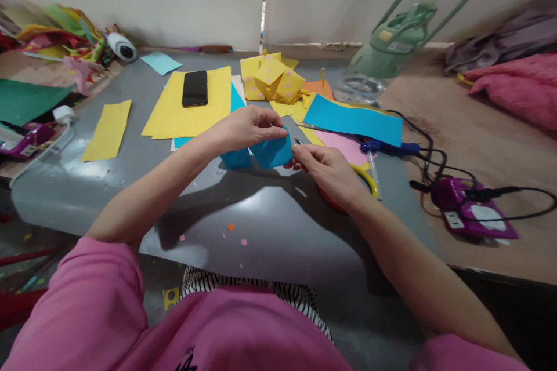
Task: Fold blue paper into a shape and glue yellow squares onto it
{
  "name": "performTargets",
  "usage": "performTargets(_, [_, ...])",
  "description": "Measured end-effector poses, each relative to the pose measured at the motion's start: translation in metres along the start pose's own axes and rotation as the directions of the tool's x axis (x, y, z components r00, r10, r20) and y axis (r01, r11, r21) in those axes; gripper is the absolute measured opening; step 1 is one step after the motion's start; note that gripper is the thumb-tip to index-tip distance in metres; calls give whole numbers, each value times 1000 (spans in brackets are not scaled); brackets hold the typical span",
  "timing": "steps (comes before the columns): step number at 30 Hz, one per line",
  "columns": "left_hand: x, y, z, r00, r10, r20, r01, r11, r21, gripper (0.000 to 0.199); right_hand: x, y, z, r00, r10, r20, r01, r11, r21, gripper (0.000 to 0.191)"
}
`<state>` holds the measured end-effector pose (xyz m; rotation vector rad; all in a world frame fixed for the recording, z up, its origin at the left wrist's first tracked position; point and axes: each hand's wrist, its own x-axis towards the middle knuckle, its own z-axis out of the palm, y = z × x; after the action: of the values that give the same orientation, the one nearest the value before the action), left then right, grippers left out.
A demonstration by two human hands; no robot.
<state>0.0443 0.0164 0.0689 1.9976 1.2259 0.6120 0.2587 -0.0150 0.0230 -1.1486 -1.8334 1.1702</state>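
A blue paper piece [273,152] with a crease or slit down its middle is held up over the grey table. My left hand [256,127] pinches its top edge between thumb and fingers. At its right edge, my right hand [319,163] is closed with the fingertips on the paper. A metal tip [298,141] shows just above those fingers. Scissors with a yellow and red handle [369,179] appear behind and under my right hand; whether the palm also grips them is hidden.
Yellow sheets [174,113] with a black phone [195,88] lie left of centre. Behind my hands are a dotted yellow paper shape [273,78] and a blue strip [354,119]. A green-topped bottle [383,49], a blue glue gun [391,148] and a purple power strip [474,208] stand right.
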Motion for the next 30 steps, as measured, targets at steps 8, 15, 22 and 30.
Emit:
performTargets(8, [3,-8,0,991,100,94,-90,990,-110,31,-2,1,2,999,-33,8,33,999,-4,38])
performTargets(15, [-11,0,-9,897,345,-278,-307,936,169,34,-7,-5,-10,710,-673,-209,337,585,-738,13])
performTargets(22, [-61,-22,14,956,245,-164,-218,962,166,27,-15,6,2,779,-606,161,418,311,-853,18])
performTargets(30, [-56,-53,37,996,-81,-43,80,996,-32,30,-2,11,11,906,-237,350,406,723,-559,20])
